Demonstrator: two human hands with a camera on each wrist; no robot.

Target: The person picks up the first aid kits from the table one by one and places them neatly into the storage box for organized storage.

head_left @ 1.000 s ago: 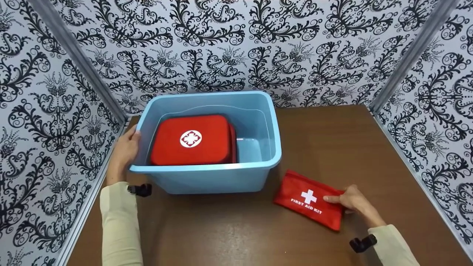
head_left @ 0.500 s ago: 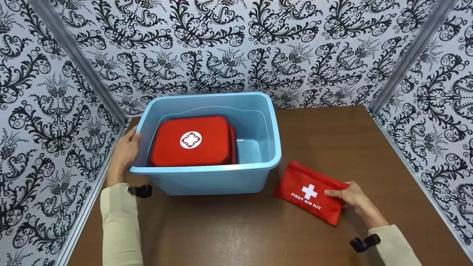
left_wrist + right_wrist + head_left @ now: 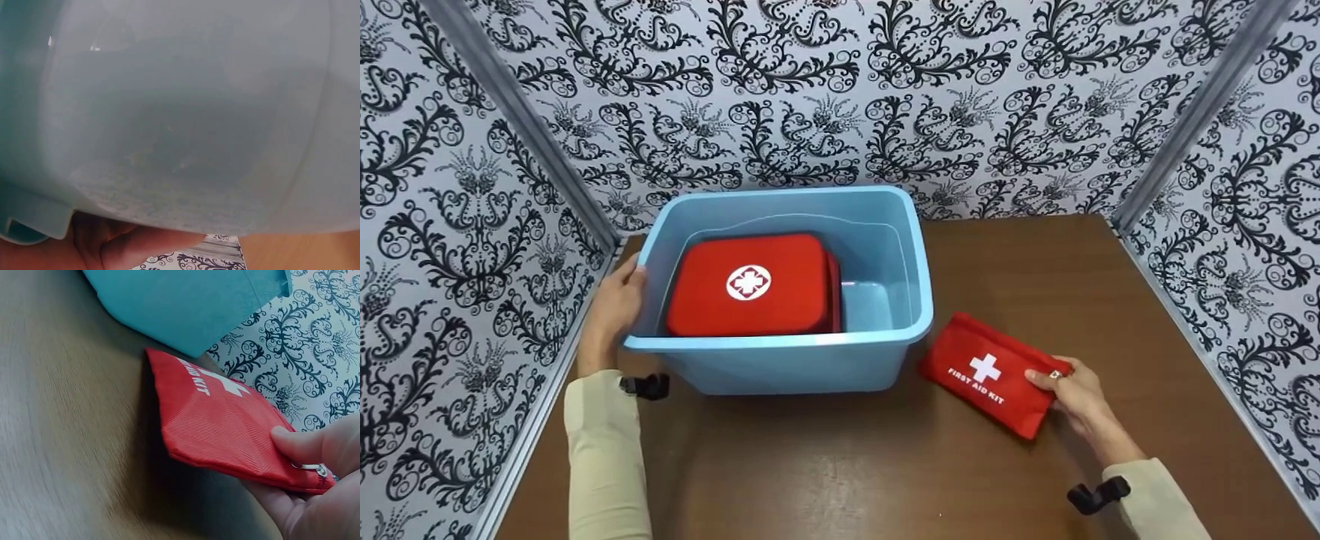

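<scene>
A light blue plastic bin (image 3: 780,352) stands on the brown table (image 3: 885,465), with a red hard first aid case (image 3: 750,283) lying inside it at the left. My left hand (image 3: 615,307) holds the bin's left wall, and the left wrist view is filled by that blue wall (image 3: 185,112). My right hand (image 3: 1072,394) pinches the right end of a flat red first aid kit pouch (image 3: 986,371), thumb on top. The pouch (image 3: 225,419) is lifted off the table, just right of the bin's front corner.
Patterned black and white walls (image 3: 840,97) close the table on the left, back and right. Bare brown tabletop lies right of the bin and in front of it. The bin's right part (image 3: 870,300) holds nothing.
My right hand has raised the pouch and carried it up and a little left toward the bin. My left hand and the bin stay put.
</scene>
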